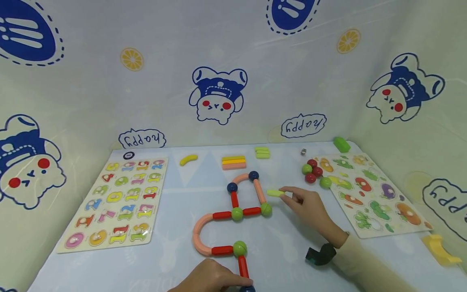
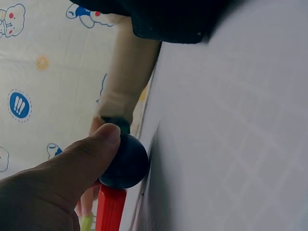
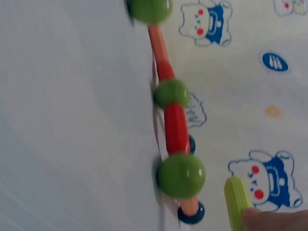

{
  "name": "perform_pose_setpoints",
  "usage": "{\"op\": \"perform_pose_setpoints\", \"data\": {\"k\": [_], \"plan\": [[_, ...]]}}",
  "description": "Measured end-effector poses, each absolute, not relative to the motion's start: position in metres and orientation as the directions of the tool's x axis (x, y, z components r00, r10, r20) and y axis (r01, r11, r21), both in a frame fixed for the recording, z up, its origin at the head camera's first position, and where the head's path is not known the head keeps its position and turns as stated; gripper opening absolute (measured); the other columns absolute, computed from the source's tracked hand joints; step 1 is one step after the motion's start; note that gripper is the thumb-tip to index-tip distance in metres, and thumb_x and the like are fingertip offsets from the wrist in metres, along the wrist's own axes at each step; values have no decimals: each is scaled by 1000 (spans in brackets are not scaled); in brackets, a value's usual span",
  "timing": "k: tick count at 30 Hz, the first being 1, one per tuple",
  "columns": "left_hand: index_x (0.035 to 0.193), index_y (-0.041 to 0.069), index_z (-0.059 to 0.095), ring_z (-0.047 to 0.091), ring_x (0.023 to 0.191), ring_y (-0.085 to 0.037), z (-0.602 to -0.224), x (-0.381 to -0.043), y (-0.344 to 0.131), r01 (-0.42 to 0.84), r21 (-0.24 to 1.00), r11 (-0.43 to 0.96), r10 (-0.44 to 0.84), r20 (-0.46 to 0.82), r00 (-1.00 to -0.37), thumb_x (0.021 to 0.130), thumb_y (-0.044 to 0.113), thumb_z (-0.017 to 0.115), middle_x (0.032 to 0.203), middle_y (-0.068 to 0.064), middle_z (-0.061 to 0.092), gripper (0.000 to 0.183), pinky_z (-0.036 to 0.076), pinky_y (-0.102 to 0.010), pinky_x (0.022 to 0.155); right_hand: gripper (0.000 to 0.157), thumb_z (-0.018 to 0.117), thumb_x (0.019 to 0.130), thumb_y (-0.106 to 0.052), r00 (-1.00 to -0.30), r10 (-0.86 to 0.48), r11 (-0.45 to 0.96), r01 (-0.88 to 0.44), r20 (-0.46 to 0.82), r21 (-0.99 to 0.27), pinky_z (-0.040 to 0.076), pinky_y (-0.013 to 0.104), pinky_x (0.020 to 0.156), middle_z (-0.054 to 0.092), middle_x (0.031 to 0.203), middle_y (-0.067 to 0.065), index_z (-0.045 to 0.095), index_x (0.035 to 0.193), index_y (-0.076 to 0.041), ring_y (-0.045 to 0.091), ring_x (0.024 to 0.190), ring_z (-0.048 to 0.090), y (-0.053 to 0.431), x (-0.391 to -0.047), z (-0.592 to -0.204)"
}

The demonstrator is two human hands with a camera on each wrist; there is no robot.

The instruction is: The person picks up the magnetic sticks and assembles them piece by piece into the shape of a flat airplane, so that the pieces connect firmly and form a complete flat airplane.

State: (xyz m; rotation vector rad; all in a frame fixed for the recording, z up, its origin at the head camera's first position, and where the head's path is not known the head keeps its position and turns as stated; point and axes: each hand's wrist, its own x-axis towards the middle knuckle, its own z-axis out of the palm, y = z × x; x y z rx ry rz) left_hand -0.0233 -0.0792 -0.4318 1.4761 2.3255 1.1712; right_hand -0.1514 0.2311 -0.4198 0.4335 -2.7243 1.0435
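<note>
A figure of balls and sticks lies on the table: red sticks [image 1: 251,211], curved pink pieces [image 1: 198,235], green balls [image 1: 237,213] and dark blue balls [image 1: 232,187]. At its near end, my left hand [image 1: 213,275] grips a dark blue ball [image 2: 126,162], with the thumb on top and a red stick [image 2: 110,208] joined to it. My right hand [image 1: 308,207] pinches a light green stick [image 1: 275,193] between thumb and forefinger, just right of the pink straight stick [image 1: 260,191]. In the right wrist view this green stick [image 3: 236,202] appears beside a green ball [image 3: 182,176].
A number puzzle board [image 1: 155,202] lies left, a vegetable puzzle board [image 1: 359,227] right. Red and green balls [image 1: 310,178] sit by the latter. Along the back are a yellow curved piece [image 1: 188,159], yellow and pink sticks [image 1: 234,162], light green sticks [image 1: 262,153] and a green block [image 1: 341,144].
</note>
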Motion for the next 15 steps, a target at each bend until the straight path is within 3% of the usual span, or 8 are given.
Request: {"op": "perform_pose_setpoints", "data": {"k": [9,15], "plan": [[119,23,64,41,56,20,-432,-23,-77,696,682,224,817,258,-516,92,36,58,74,20,63,31,35,-4,49,21,66,84,-42,-949,-249,630,-310,193,-712,29,20,41,37,51,-13,69,103,-33,3,45,34,222,-93,-425],[119,23,65,40,57,20,-432,-23,-77,716,658,233,823,258,-506,92,37,58,76,21,64,31,36,-3,51,21,65,85,-40,-929,-331,560,-333,164,-758,29,19,42,36,52,-14,69,104,-32,0,47,33,215,-78,-434]]}}
